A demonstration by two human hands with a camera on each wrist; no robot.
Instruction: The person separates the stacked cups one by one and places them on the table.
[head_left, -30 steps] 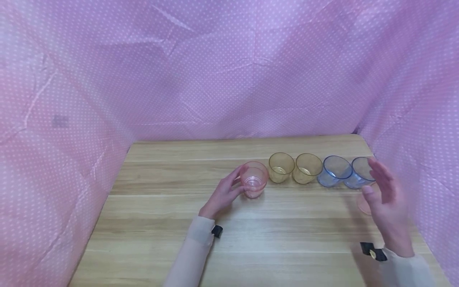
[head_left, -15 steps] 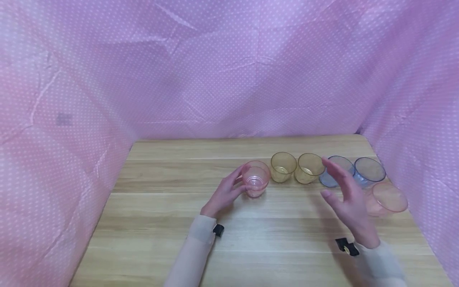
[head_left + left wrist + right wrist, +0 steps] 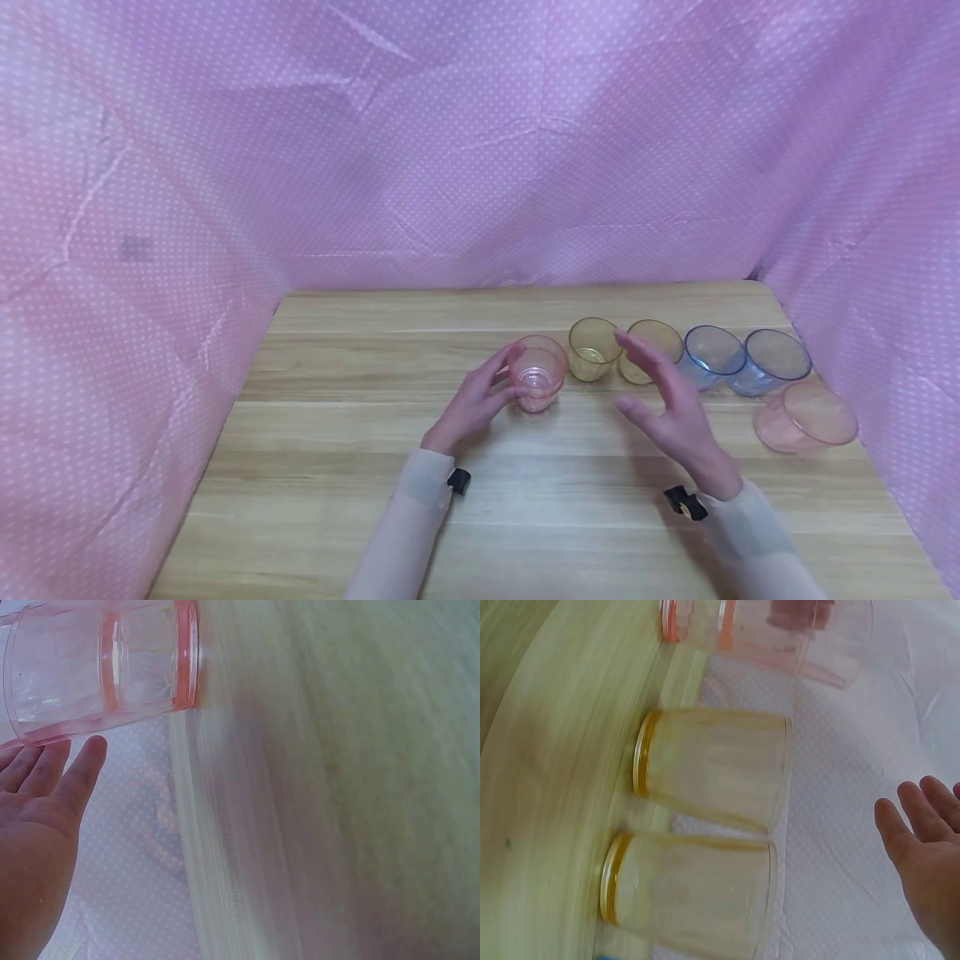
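Note:
My left hand (image 3: 472, 404) grips a pink clear cup (image 3: 537, 375) between thumb and fingers. Two base rings in the left wrist view suggest a pair of nested pink cups (image 3: 60, 667) standing upright on the table. Held apart from everything, my right hand (image 3: 678, 421) has its fingers extended and thumb spread, in front of the yellow cups. The left yellow cup (image 3: 591, 354) stands just right of the pink one. Part of the other yellow cup (image 3: 647, 337) is behind my right fingers. Both yellow cups (image 3: 712, 769) show whole or nearly so in the right wrist view.
Two blue cups (image 3: 714, 350) continue the row to the right. Another pink cup (image 3: 806, 421) stands near the right edge of the wooden table (image 3: 337, 467). Pink dotted cloth (image 3: 450, 150) hangs around the back and sides.
My right hand has moved left from beside the right-hand pink cup, past the blue cups, to the yellow ones. My left hand stays on the pink cups.

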